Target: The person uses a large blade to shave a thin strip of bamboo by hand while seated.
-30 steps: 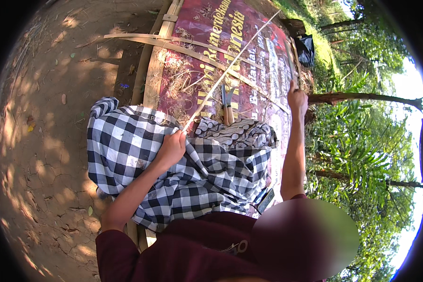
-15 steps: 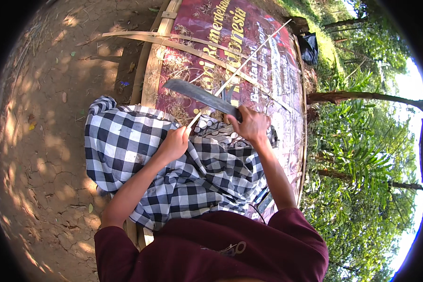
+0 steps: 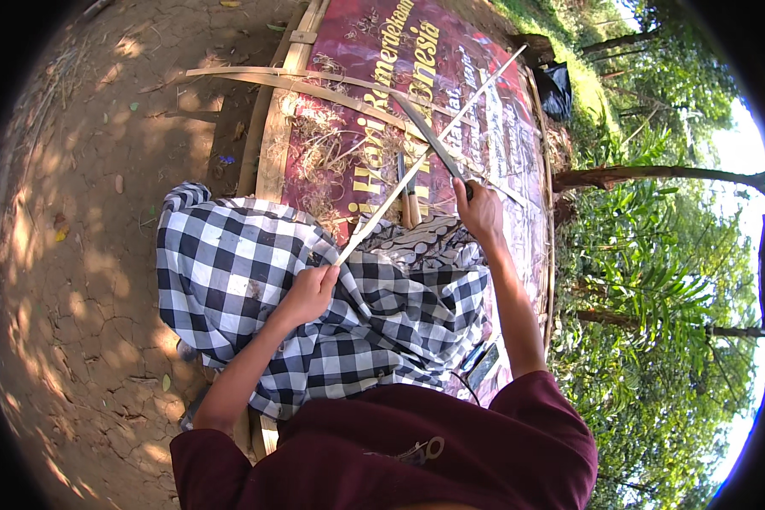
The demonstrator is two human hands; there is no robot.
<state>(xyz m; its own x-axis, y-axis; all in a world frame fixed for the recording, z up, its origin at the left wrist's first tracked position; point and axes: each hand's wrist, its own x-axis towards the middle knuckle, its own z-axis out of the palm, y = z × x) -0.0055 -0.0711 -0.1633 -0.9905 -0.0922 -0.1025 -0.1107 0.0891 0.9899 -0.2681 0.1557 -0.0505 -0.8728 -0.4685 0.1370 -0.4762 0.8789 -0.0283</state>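
Observation:
My left hand (image 3: 310,293) is closed round the near end of a long thin pale strip, which looks like split bamboo (image 3: 388,202). The strip runs slantwise up and away to the right. My right hand (image 3: 482,210) grips the dark handle of a machete (image 3: 432,140). Its long dark blade points forward and to the left and crosses the strip; whether the two touch, I cannot tell. A black and white checked cloth (image 3: 229,246) covers my lap, with a brown patterned cloth (image 3: 425,242) beyond it. Two wooden-handled tools (image 3: 410,204) lie just past the cloth.
A low platform with wooden edge rails (image 3: 274,157) is covered by a maroon printed banner (image 3: 336,25). Curly shavings (image 3: 314,127) and flat bamboo strips (image 3: 331,95) lie on it. A black plastic bag (image 3: 556,89) sits at the far right. Cracked earth (image 3: 102,306) stretches along the left.
The machete has moved forward and right along the strip, its blade swinging to point farther ahead. My left hand has drawn slightly back toward me, and the wooden-handled tools are now uncovered.

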